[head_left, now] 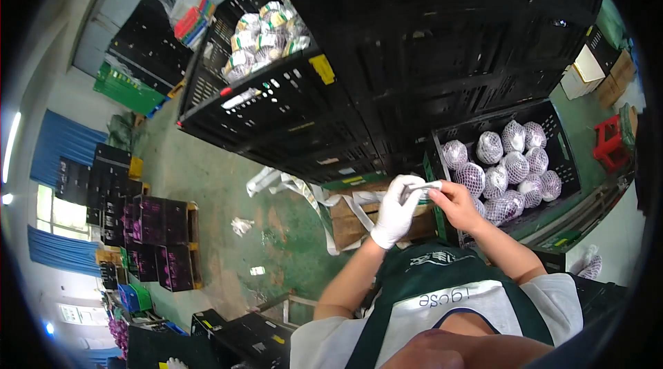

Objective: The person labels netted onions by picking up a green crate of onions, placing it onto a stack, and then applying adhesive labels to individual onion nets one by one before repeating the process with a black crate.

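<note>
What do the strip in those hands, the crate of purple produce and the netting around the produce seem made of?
Strip: perhaps paper or plastic film; it looks thin and pale, but its finish is too small to tell.
Crate: probably hard plastic, dull black, with stiff, slotted sides.
Netting: likely plastic mesh, whitish; its open weave shows purple through.
</note>
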`<state>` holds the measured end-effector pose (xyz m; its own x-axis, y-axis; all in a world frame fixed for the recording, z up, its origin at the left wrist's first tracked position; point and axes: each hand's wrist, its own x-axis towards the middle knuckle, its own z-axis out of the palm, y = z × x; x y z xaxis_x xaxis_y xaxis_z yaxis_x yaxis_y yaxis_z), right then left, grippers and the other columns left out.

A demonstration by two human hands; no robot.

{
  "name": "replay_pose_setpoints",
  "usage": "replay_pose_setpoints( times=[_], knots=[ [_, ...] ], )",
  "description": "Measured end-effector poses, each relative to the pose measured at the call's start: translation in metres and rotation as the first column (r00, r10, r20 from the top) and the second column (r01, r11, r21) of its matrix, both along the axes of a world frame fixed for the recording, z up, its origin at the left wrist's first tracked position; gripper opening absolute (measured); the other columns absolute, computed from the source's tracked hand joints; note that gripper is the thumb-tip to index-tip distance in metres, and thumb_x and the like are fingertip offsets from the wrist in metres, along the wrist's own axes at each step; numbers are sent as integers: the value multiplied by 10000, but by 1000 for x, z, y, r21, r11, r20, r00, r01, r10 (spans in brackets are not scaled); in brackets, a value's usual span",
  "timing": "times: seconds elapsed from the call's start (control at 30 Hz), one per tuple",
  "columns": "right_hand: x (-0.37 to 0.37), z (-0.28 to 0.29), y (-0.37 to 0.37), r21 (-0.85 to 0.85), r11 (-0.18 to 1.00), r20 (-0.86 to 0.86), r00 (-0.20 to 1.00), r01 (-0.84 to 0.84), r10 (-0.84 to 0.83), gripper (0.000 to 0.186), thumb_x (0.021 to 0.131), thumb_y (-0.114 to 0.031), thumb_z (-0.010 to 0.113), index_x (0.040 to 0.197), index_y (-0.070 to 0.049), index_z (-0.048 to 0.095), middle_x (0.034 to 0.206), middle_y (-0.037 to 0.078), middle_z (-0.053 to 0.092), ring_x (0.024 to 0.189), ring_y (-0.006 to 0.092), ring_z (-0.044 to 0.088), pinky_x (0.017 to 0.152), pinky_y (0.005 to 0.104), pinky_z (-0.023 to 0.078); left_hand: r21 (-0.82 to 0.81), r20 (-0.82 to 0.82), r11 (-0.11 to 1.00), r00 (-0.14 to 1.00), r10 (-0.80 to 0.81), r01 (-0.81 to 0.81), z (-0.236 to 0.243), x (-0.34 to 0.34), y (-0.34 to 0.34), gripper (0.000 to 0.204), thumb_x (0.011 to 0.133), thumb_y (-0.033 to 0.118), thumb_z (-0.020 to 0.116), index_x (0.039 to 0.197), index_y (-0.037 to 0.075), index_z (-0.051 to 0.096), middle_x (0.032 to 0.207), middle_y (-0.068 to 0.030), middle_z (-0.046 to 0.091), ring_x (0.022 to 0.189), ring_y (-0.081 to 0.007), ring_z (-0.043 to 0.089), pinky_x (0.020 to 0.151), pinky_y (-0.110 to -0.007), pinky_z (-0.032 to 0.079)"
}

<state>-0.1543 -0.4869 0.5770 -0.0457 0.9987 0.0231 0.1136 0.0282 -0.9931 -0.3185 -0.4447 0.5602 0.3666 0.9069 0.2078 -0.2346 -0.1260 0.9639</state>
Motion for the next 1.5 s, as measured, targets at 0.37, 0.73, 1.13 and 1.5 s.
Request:
replay_pose_setpoints(
  times=[0.37, 0.73, 1.13, 1.5],
  knots=[
    [87, 26, -63, -70, 992, 76, 992, 109, -104, 172, 811, -130, 699, 910, 4, 656, 772, 59, 656, 717, 83, 590, 634, 250, 472, 176, -465, 981, 885, 16, 75, -8, 72, -32, 272, 845, 191, 648, 640, 44, 548, 583, -49, 492, 541, -115, 452, 489, -317, 368],
    [253, 17, -54, 22, 882, -152, 873, 471, -463, 192, 880, -221, 637, 960, -47, 645, 898, -11, 635, 849, 79, 578, 765, 250, 471, -197, -651, 935, 674, -349, 294, 57, 65, -61, 273, 752, 73, 717, 988, -35, 632, 971, -107, 655, 890, -181, 607, 799, -293, 487],
    [518, -124, -76, 122, 570, 786, 272, 813, -556, 451, 758, -431, 692, 982, -47, 616, 903, 120, 663, 825, 277, 638, 730, 384, 502, -115, -682, 993, 729, -66, -17, 158, 36, -3, 191, 815, 128, 650, 971, 25, 610, 866, -57, 603, 764, -132, 539, 665, -254, 426],
    [514, -198, -93, -266, 677, 960, 123, 686, 253, 549, 736, -241, 696, 1216, -60, 501, 1156, 106, 530, 1089, 275, 511, 841, 400, 473, -553, -448, 815, 764, -464, 171, -3, 224, -24, 298, 885, 114, 611, 1146, -19, 560, 1123, -106, 589, 1037, -188, 538, 931, -327, 411]
  ],
)
